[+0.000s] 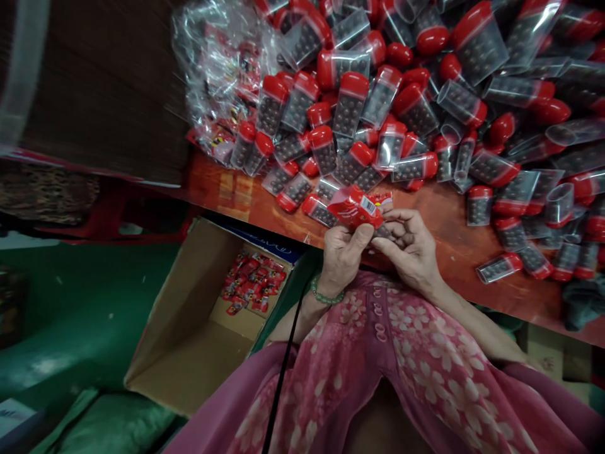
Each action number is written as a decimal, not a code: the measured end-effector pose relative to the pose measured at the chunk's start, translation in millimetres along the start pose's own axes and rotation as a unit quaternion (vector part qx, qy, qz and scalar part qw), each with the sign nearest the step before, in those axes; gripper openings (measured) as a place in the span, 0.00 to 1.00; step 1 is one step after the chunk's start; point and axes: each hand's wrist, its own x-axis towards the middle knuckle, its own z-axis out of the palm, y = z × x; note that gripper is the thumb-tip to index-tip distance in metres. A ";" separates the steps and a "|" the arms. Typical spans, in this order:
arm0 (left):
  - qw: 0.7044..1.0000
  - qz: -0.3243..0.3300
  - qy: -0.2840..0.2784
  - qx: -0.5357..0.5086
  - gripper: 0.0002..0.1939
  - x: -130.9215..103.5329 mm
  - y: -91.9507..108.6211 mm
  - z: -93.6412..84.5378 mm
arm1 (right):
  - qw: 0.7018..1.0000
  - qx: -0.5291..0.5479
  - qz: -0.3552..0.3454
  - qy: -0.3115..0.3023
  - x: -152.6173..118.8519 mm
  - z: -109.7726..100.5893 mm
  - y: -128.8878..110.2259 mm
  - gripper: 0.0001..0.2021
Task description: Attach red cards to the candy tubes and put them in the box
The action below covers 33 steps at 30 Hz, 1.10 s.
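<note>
In front of my lap, my left hand [343, 255] is closed on a red printed packet [355, 207] with a white barcode label. A green bead bracelet [327, 295] circles that wrist. My right hand [413, 249] is pinched close beside it, its fingertips on a clear bottle of dark pellets [382, 231] at the packet's near end. Fingers cover most of this bottle, so how far it sits inside the packet is hidden. Just behind the hands lies another red printed piece [382, 199], partly covered.
Many red-capped clear bottles [352, 104] of dark pellets are heaped over the orange-red table [454, 227]. A clear plastic bag [212, 75] with printed red pieces lies at the left. Below the table edge, an open cardboard box [189, 334] holds several red packets [253, 282].
</note>
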 end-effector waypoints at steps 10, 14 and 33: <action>0.998 0.021 -0.052 -0.037 0.27 1.5 12.8 11.6 | 1.000 -0.022 0.008 -0.015 3.2 -0.5 5.6 0.24; 0.996 0.005 -0.084 -0.038 0.24 -3.5 6.1 12.8 | 0.997 -0.061 -0.036 0.018 2.7 -3.8 7.2 0.24; 0.993 0.013 -0.106 0.041 0.26 -27.8 -6.1 -5.0 | 0.996 -0.043 -0.062 -0.044 -9.2 -11.4 12.7 0.26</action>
